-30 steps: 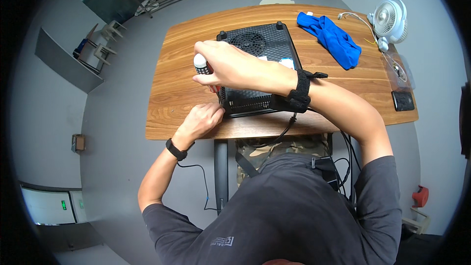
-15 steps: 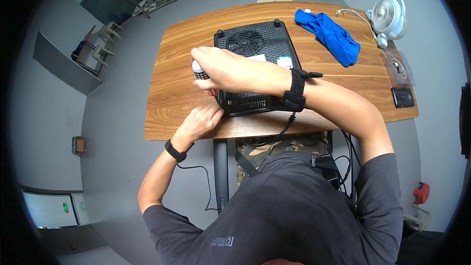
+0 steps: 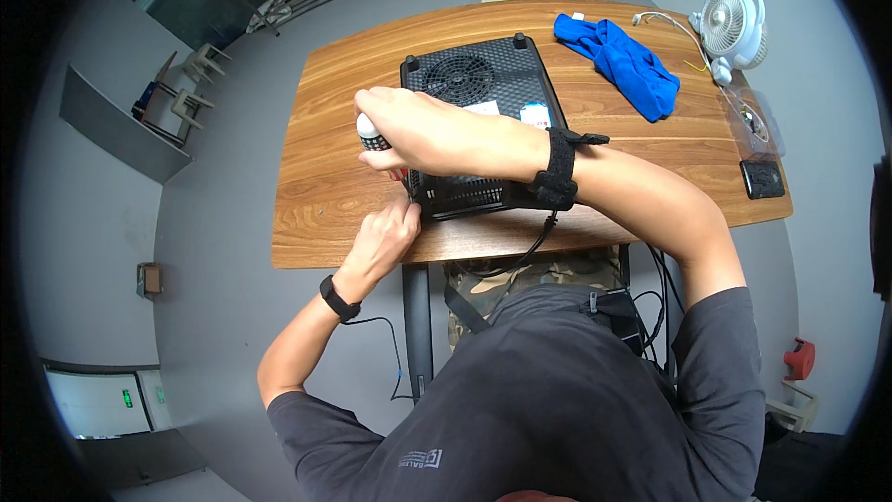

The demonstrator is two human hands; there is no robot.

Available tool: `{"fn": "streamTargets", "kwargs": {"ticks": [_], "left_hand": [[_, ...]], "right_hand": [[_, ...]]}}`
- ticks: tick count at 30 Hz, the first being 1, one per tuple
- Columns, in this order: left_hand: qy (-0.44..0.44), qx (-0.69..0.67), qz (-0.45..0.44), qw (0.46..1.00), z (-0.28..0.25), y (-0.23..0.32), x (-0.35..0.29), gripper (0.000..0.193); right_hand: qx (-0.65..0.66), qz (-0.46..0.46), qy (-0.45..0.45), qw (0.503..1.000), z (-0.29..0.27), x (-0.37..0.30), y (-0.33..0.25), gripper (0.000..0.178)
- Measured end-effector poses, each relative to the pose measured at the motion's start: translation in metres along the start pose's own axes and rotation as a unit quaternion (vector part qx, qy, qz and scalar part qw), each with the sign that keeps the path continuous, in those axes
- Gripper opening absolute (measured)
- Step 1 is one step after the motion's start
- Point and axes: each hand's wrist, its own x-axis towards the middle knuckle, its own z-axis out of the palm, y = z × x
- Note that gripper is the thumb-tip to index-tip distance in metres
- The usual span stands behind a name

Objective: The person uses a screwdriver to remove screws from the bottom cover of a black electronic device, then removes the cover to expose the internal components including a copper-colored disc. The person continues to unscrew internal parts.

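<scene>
A black induction cooker (image 3: pixel 520 70) lies underside up on the wooden table, with its round fan grille and rubber feet showing. My right hand (image 3: pixel 413 130) reaches across it and is closed around a screwdriver (image 3: pixel 372 133) with a white end, a dark dotted grip and a red part. The screwdriver points down at the cooker's near left corner. Right at that corner, my left hand (image 3: pixel 383 237) is closed, its fingertips pinched together below the screwdriver. Whatever lies between those fingertips is too small to make out. My right forearm hides part of the cooker.
A crumpled blue cloth (image 3: pixel 623 65) lies on the table at the far right. Beyond it stand a white fan (image 3: pixel 734 28), a clear plastic tray (image 3: pixel 754 125) and a black phone (image 3: pixel 763 179). A black cord (image 3: pixel 539 246) runs over the near table edge.
The view has shifted slightly. My left hand has turned a little at the cooker's corner, with its wrist slightly lower and further right. The right hand keeps its hold on the screwdriver.
</scene>
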Motion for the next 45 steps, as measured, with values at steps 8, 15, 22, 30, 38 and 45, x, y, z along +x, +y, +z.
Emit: {"fn": "streamTargets", "kwargs": {"ticks": [8, 15, 22, 30, 38, 45], "left_hand": [[0.014, 0.008, 0.008, 1.000, -0.008, 0.001, 0.010, 0.010], [-0.040, 0.054, 0.076, 0.995, -0.014, -0.003, 0.007, 0.005], [-0.030, 0.017, 0.036, 0.999, -0.008, -0.004, 0.004, 0.004], [0.011, -0.110, -0.076, 0.991, -0.008, -0.003, 0.008, 0.013], [0.020, -0.073, -0.059, 0.995, -0.015, -0.001, 0.008, 0.012], [0.035, -0.041, -0.020, 0.998, -0.014, -0.004, 0.006, 0.014]], "right_hand": [[-0.011, -0.024, 0.025, 0.999, -0.008, -0.003, -0.006, 0.043], [0.018, 0.002, -0.008, 1.000, -0.008, -0.002, -0.005, 0.042], [0.008, 0.007, -0.001, 1.000, -0.006, -0.004, 0.001, 0.043], [-0.015, -0.016, 0.024, 0.999, -0.005, -0.007, 0.001, 0.043], [-0.011, -0.035, 0.042, 0.998, -0.005, -0.004, 0.000, 0.043], [-0.018, -0.042, 0.050, 0.998, -0.001, -0.004, -0.002, 0.043]]}}
